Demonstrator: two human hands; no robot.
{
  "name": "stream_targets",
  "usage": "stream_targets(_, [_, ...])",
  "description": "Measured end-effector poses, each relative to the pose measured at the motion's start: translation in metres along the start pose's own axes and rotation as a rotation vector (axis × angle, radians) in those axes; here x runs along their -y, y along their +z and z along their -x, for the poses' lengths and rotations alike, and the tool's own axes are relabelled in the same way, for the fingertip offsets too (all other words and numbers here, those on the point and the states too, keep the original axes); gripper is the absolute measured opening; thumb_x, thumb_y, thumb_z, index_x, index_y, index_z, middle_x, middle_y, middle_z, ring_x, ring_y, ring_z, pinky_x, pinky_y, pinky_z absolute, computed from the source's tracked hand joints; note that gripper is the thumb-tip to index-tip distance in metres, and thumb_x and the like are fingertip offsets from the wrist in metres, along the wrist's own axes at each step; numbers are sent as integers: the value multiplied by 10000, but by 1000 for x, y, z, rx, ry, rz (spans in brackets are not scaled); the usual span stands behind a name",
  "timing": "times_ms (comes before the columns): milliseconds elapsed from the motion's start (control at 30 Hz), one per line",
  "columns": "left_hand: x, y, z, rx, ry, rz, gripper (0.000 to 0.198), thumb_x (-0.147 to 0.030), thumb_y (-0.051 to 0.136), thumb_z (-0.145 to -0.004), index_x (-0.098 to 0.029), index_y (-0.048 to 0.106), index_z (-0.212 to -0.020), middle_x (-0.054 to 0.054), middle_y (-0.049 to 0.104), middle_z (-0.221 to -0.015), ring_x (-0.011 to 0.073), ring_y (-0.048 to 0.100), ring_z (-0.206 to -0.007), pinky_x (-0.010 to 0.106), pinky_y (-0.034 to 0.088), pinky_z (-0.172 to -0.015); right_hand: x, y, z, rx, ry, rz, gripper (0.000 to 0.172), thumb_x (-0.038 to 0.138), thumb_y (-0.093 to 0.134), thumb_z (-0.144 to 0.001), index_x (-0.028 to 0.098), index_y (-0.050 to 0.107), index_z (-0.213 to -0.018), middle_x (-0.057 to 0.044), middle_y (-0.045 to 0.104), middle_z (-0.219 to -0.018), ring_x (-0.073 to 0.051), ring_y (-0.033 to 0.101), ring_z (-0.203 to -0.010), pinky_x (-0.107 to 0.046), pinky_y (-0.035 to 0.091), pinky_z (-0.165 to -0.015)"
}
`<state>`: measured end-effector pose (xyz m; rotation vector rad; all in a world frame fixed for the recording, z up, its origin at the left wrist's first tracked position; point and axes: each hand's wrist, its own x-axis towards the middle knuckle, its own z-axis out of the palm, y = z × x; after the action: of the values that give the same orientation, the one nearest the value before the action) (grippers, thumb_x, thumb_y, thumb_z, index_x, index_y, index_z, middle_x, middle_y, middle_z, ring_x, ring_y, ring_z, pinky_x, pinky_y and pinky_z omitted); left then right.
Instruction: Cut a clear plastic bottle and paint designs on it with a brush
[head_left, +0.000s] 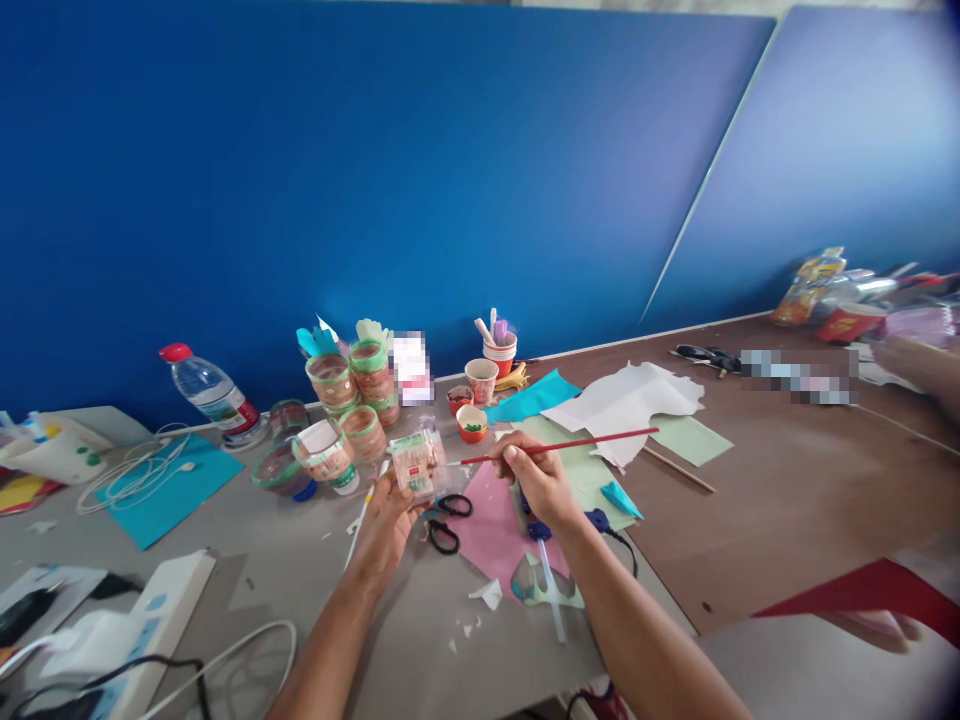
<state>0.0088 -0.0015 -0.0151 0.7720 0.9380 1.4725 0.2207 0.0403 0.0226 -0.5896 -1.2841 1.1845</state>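
My left hand (388, 525) is closed around a small clear plastic container (417, 466) with brownish paint and a label on its side. In my right hand (541, 482) is a long red paintbrush (592, 439), its tip pointing left and touching or almost touching the container. Black-handled scissors (444, 538) lie just right of my left hand. Beneath my right wrist, partly hidden, is a blue glue gun (538, 530) with a clear glue stick (552, 590). A cup with green paint (472, 425) and a cup with brown paint (460, 401) stand behind the container.
Painted cups (364, 432) cluster at the left, near a water bottle (217, 395). Pink paper (491, 525), white paper (626, 395) and blue paper (536, 395) lie about. A power strip (161, 610) with cables sits front left. At the right edge, another person's blurred hand (919, 360) shows.
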Motion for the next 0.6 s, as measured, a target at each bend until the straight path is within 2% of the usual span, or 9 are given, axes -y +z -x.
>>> stream_targets(167, [-1,0,0,-5,-3,-3,427,-363,733,-709,-206,611,-1087,90,670,-1145,239,634,-1006,374,486,-841,2,0,0,-56,-8,-9,296,461,604,-829,188,686,-747,-10,553,-593,-122,494,-530,-245,357,-475])
stream_targets(300, [-1,0,0,-18,3,4,458,-378,740,-697,-202,605,-1098,91,673,-1149,232,637,-998,361,488,-837,2,-2,1,-3,5,22,291,433,597,-839,178,684,-729,-6,537,-579,-115,473,-520,-247,339,-479])
stream_targets(400, [-1,0,0,-12,11,3,439,-375,724,-717,-206,601,-1104,92,669,-1164,233,634,-1010,370,487,-853,1,-2,0,-21,-9,-10,288,414,595,-839,178,678,-698,2,518,-560,-103,446,-498,-240,314,-464])
stream_targets(500, [0,-1,-1,0,11,4,448,-376,720,-722,-209,596,-1118,97,659,-1185,244,630,-1031,377,489,-859,0,-1,-1,-56,-41,-49,271,423,598,-838,187,690,-743,-7,541,-594,-117,479,-535,-241,335,-475])
stream_targets(600, [0,-2,0,7,7,-2,453,-375,729,-713,-208,602,-1115,95,659,-1181,247,627,-1043,374,491,-862,0,0,0,-34,-55,-23,264,430,592,-849,195,698,-795,-18,570,-638,-130,492,-568,-253,364,-501])
